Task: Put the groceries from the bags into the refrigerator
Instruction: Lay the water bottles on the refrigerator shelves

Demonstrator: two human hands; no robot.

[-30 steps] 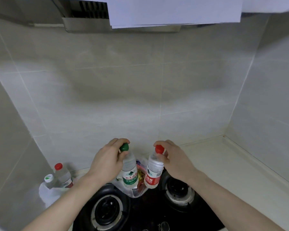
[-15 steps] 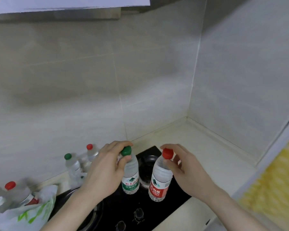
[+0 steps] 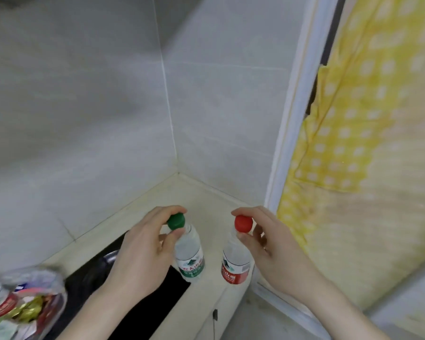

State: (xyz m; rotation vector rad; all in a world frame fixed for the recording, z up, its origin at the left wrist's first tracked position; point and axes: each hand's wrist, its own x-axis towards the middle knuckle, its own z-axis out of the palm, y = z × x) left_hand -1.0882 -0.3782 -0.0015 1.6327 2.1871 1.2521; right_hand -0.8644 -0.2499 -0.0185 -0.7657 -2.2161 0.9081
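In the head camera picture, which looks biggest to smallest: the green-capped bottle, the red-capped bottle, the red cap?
1-2. green-capped bottle and red-capped bottle: look alike, so no ranking between them.
3. red cap: clearly smallest.

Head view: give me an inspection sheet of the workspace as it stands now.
Surface: pale countertop with a black stove top set in it.
Job's things: green-capped bottle and red-capped bottle, both carried by the neck.
Clutter: plastic bag of groceries at lower left, blurred.
Grippers: left hand pinches the green cap; right hand pinches the red cap.
Cables: nothing seen.
Surroundings: grey tiled walls; white frame with yellow dotted covering at right.
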